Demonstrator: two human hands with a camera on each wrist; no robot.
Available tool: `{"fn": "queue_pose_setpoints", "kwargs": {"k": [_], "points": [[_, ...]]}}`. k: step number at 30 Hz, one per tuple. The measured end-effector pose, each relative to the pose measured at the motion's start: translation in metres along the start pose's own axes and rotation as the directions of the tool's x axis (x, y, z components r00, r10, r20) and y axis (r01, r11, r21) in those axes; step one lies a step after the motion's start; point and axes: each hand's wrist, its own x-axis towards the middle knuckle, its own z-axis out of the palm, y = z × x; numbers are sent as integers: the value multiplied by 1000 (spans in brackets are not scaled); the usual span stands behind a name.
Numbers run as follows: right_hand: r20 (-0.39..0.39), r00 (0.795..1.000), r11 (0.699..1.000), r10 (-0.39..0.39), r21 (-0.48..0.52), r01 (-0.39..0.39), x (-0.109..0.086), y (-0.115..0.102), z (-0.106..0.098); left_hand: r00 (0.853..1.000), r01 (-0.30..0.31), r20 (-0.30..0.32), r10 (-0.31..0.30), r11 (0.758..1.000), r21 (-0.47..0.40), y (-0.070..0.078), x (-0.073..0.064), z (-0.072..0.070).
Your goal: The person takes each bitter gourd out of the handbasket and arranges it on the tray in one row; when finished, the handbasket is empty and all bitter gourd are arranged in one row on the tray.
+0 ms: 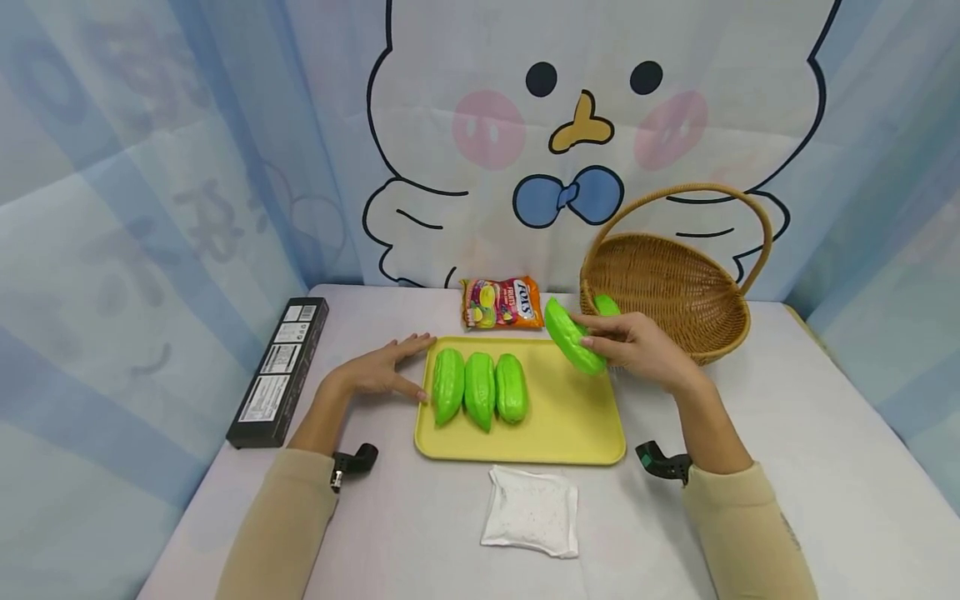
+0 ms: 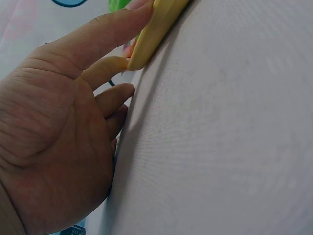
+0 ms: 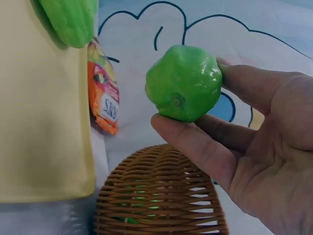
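My right hand (image 1: 637, 346) pinches a bright green, ridged gourd (image 1: 573, 337) between thumb and fingers, over the right end of the yellow tray (image 1: 570, 425). From the right wrist view, one knobbly end of this gourd (image 3: 183, 83) faces the camera. Three more green gourds (image 1: 480, 387) lie side by side on the tray's left half. At the tray's left edge rests my left hand (image 1: 378, 367), fingers spread and mostly straight. In the left wrist view its thumb (image 2: 112, 34) lies on the tray's rim, the index finger against the tray's edge.
A wicker basket (image 1: 667, 283) with a tall handle stands back right; something green (image 1: 606, 305) shows inside its left side. Behind the tray lies an orange sweets packet (image 1: 501, 302). A white packet (image 1: 531, 512) lies in front, a long black box (image 1: 279, 371) left.
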Motion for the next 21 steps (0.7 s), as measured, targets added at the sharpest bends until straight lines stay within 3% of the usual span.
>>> {"fn": "queue_pose_setpoints", "kwargs": {"k": [21], "points": [[127,989,978,71,-205,-44,13,6,42,1000,-7,4,7,1000,10,-2,0,-1]]}}
